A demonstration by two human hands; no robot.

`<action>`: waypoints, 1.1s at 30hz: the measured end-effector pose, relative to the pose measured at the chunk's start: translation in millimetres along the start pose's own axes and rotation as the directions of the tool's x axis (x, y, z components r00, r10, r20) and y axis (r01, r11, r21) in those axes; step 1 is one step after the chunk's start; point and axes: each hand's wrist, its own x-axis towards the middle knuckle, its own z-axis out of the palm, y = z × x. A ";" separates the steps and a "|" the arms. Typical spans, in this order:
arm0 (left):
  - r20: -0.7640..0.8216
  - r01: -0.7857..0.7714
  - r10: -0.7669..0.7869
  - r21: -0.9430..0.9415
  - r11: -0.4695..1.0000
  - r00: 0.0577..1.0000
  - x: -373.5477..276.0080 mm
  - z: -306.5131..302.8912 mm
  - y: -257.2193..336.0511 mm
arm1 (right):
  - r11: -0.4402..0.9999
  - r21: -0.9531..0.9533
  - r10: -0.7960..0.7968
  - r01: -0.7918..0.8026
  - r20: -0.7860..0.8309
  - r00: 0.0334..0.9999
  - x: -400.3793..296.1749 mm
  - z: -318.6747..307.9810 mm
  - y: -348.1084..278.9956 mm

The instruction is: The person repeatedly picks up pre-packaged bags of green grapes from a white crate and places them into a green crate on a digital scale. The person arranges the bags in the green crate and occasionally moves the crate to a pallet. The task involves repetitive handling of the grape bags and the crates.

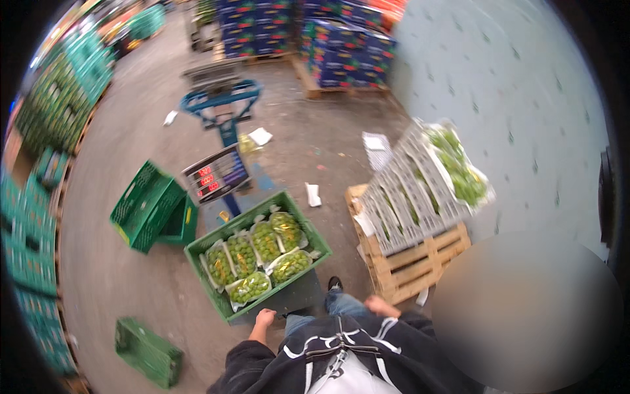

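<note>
My left hand (266,317) hangs just off the near edge of a green plastic crate (305,220), its fingers curled and nothing seen in them. Several clear bags of green grapes (241,253) lie in that crate. The crate rests on the platform of a floor scale (310,290). A display with lit red digits (216,173) stands on a post behind it. My right hand (381,306) is blurred by my right side, near a wooden pallet (423,266); its fingers are not clear. Stacked light grey crates (408,197) stand on the pallet, with green grapes (455,167) in the top one.
Two green crates (147,207) lie stacked askew left of the scale; another green crate (147,352) is nearer me. A blue-handled pallet truck (221,98) stands beyond. Dark blue cartons (344,54) sit on pallets at the back. Stacked teal crates (29,236) line the left. Paper scraps (312,194) litter the floor.
</note>
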 end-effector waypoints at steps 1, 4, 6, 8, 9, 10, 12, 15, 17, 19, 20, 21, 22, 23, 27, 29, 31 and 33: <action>0.024 -0.002 0.006 -0.169 0.986 1.000 7.4 12.7 -14.5 | 0.990 0.127 0.062 -0.057 -0.036 0.997 5.9 -17.7 -22.3; 0.054 0.033 -0.006 -0.517 0.855 0.999 11.5 10.9 -6.8 | 0.915 0.404 0.070 -0.011 -0.132 0.989 33.3 -66.6 -81.0; 0.027 0.026 -0.015 -0.475 0.879 1.000 -14.1 21.5 12.8 | 0.861 0.502 0.032 0.080 -0.211 0.977 40.7 -101.0 -99.2; -0.013 -0.039 0.036 -0.318 0.947 0.999 -27.1 34.7 35.6 | 0.821 0.535 -0.014 0.197 -0.327 0.945 43.1 -147.1 -105.4; 0.005 -0.094 0.096 -0.155 0.983 0.995 -25.0 47.7 40.5 | 0.810 0.519 -0.047 0.272 -0.405 0.913 43.8 -177.2 -106.2; 0.064 -0.208 0.200 0.152 0.966 0.978 -15.3 59.9 37.4 | 0.796 0.519 -0.052 0.312 -0.454 0.890 42.1 -210.3 -109.0; 0.229 -0.442 0.391 0.624 0.644 0.892 -0.2 86.1 34.2 | 0.796 0.448 -0.054 0.406 -0.616 0.786 29.2 -284.8 -112.5; 0.241 -0.423 0.355 0.357 0.833 0.903 14.9 141.3 81.2 | 0.855 0.234 -0.034 0.463 -0.865 0.501 3.7 -406.6 -99.4; 0.247 -0.288 0.283 -0.015 0.957 0.927 21.3 181.8 121.6 | 0.914 0.048 -0.077 0.404 -0.954 0.288 -2.7 -480.5 -80.6; 0.298 -0.185 0.199 -0.076 0.980 0.934 13.9 218.9 183.5 | 0.972 -0.098 -0.137 0.214 -0.974 0.178 4.9 -541.1 -44.3; 0.350 -0.170 0.137 0.067 0.983 0.927 -18.9 235.6 249.5 | 0.993 -0.096 -0.108 0.068 -0.972 0.210 7.4 -559.4 -22.1; 0.362 -0.236 0.187 0.096 0.967 0.913 -33.0 245.5 289.5 | 0.994 -0.107 -0.095 -0.024 -0.950 0.298 10.5 -579.0 -10.0; 0.375 -0.300 0.235 0.125 0.946 0.897 -47.3 256.3 330.0 | 0.985 -0.125 -0.072 -0.116 -0.921 0.382 14.7 -594.9 2.7; 0.363 -0.327 0.278 0.082 0.941 0.890 -54.1 258.1 350.5 | 0.972 -0.151 -0.049 -0.182 -0.881 0.470 25.6 -601.4 7.0; 0.318 -0.442 0.408 0.042 0.896 0.856 -53.1 266.8 405.8 | 0.960 -0.181 -0.019 -0.212 -0.800 0.599 44.4 -619.0 21.3; 0.317 -0.410 0.385 0.012 0.912 0.867 -44.9 262.1 413.0 | 0.966 -0.191 -0.056 -0.174 -0.812 0.581 45.7 -622.8 19.4; 0.290 -0.324 0.317 -0.026 0.946 0.903 -51.4 260.9 426.9 | 0.961 -0.221 -0.088 -0.168 -0.817 0.570 44.6 -624.9 23.3; 0.267 -0.329 0.327 -0.040 0.944 0.907 -55.9 260.0 435.4 | 0.956 -0.258 -0.149 -0.142 -0.840 0.522 45.5 -620.5 30.0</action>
